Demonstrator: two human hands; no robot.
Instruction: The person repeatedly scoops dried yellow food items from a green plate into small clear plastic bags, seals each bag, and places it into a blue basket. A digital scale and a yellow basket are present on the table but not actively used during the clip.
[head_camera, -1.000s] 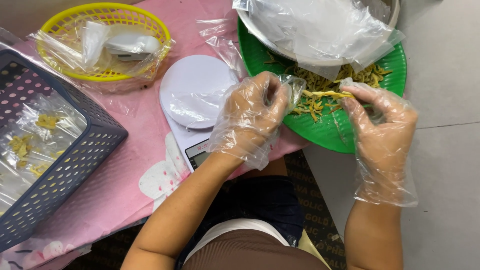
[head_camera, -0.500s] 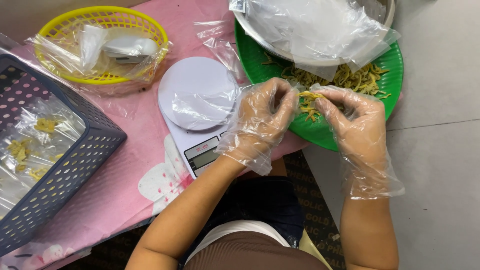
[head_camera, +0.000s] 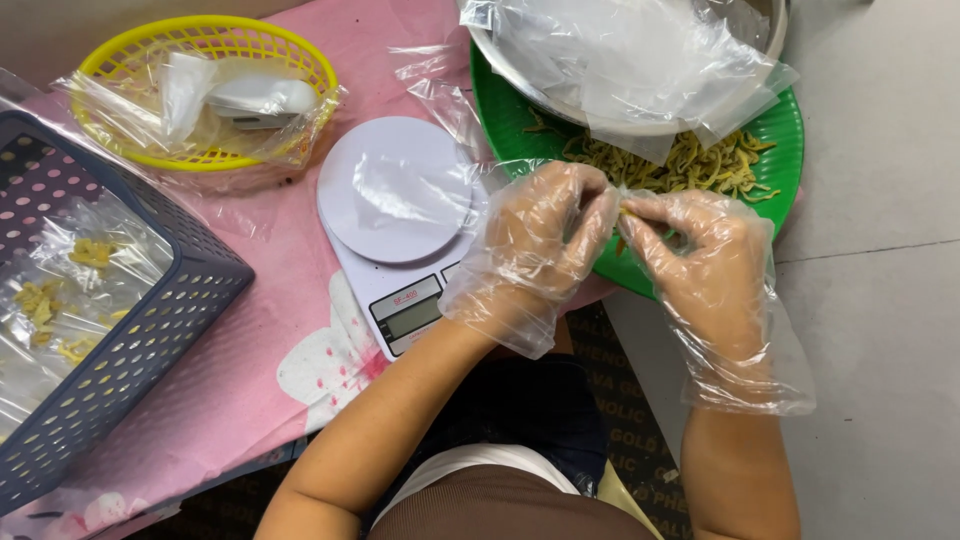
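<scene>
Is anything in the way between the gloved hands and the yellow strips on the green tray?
Nothing visible is. The left hand and right hand meet right over the green tray, pinching a yellow strip between them; the loose strips lie just beyond.

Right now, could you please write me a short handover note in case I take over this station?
Left hand: gloved, fingers curled, pinching a small yellow bit against the right hand.
Right hand: gloved, pinching the same bit; whether it is food or bag film cannot be told.
Both are over the near edge of the green tray, which holds yellow strips and a plastic-lined bowl.
Kitchen scale: platter wrapped in film, nothing on it.
Done: filled clear bags lie in the dark basket.
Left: strips remain on the tray.
</scene>
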